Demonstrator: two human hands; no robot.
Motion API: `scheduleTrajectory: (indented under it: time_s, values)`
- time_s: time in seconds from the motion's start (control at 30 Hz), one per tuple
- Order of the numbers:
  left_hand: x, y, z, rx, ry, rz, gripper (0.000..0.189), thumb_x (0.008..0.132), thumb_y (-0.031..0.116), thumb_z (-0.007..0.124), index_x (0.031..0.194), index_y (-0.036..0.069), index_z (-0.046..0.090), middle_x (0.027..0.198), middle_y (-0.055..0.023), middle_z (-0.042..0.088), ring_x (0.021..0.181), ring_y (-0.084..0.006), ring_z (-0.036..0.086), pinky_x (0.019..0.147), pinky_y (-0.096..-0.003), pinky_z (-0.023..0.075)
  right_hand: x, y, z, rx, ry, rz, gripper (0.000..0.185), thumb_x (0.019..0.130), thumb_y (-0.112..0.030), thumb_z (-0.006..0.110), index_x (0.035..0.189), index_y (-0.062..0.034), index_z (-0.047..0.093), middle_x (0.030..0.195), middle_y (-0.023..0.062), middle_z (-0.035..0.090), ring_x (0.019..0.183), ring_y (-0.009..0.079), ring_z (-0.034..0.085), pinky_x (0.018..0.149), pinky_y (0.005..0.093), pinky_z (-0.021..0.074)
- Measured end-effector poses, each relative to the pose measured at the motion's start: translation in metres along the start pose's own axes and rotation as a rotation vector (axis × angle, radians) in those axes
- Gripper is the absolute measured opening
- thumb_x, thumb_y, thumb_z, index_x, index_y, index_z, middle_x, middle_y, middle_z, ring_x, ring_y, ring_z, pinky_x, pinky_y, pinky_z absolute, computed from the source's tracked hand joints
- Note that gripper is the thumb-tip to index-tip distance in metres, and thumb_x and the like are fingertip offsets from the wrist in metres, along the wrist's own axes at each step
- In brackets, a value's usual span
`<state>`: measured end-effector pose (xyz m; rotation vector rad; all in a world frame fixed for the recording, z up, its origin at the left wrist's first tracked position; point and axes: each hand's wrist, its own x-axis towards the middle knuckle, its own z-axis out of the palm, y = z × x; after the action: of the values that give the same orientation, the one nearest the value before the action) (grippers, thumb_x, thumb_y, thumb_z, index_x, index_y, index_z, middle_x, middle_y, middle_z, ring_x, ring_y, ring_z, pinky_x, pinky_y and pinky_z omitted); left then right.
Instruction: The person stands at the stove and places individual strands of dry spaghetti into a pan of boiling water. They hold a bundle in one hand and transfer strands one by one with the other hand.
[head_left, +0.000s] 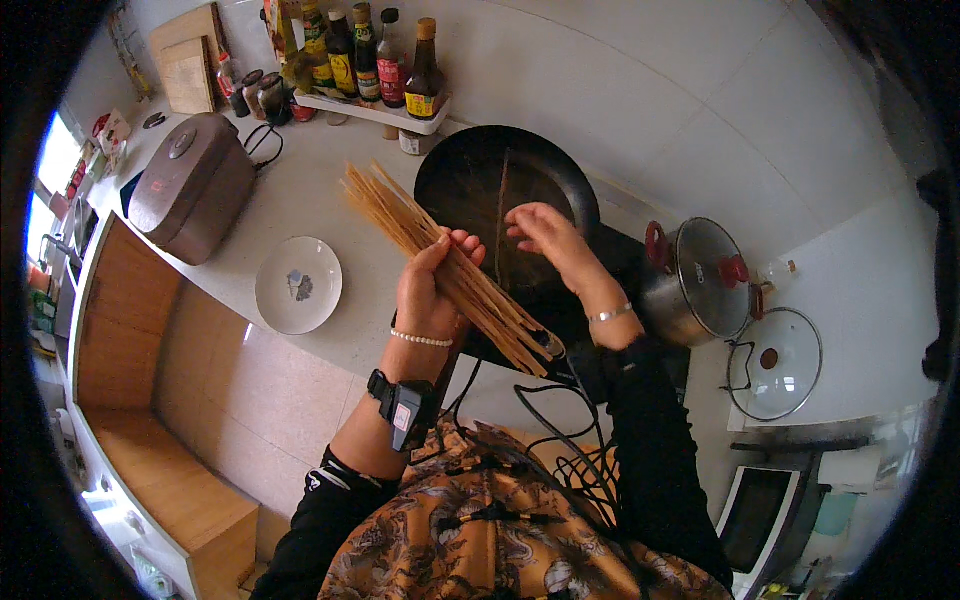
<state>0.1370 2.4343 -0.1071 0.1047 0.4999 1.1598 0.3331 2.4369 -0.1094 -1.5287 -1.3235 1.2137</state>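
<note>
My left hand (433, 281) is closed around a bundle of long, flat, tan dried strips (480, 289), which look like dried noodles. The bundle slants from upper left to lower right, partly over a black frying pan (461, 161). To its right, my right hand (551, 240) hovers over the pan with fingers apart and slightly bent, and I see nothing in it. One thin brown strip (502, 202) lies across the pan, its lower end close to the bundle. My left forearm and the bundle hide part of the pan's near side.
A white plate (298, 315) and a rice cooker (199, 195) stand left on the counter. Sauce bottles (424, 75) line a white rack behind. At right are a lidded steel pot (694, 300) and a loose glass lid (787, 382). Black cables (555, 427) hang before my body.
</note>
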Motion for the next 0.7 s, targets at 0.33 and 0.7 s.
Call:
scheduleTrajectory:
  time_s: [0.33,0.7]
  values:
    - [0.005,-0.021,-0.008,0.006,-0.004,-0.097,0.013,0.085,0.008,0.056,0.096,0.001,0.055,0.088,-0.0085,0.056,0.086,-0.0206,0.055,0.082,-0.0322,0.0454,-0.046,-0.040,0.050,-0.418,0.085,-0.332,0.018,0.080,-0.016,0.064,0.087,-0.0049,0.051,0.076,0.0123,0.062,0.071,0.0296,0.062,0.062,0.0340,0.0488]
    - [-0.004,-0.016,-0.006,0.032,0.061,-0.028,0.013,0.085,0.007,0.056,0.097,0.002,0.058,0.082,-0.0071,0.057,0.072,-0.0175,0.057,0.067,-0.0297,0.0499,-0.040,-0.017,0.022,-0.253,0.184,-0.312,0.010,0.086,-0.012,0.057,0.087,-0.0043,0.052,0.068,0.0021,0.054,0.058,0.0087,0.052,0.051,0.0216,0.0422]
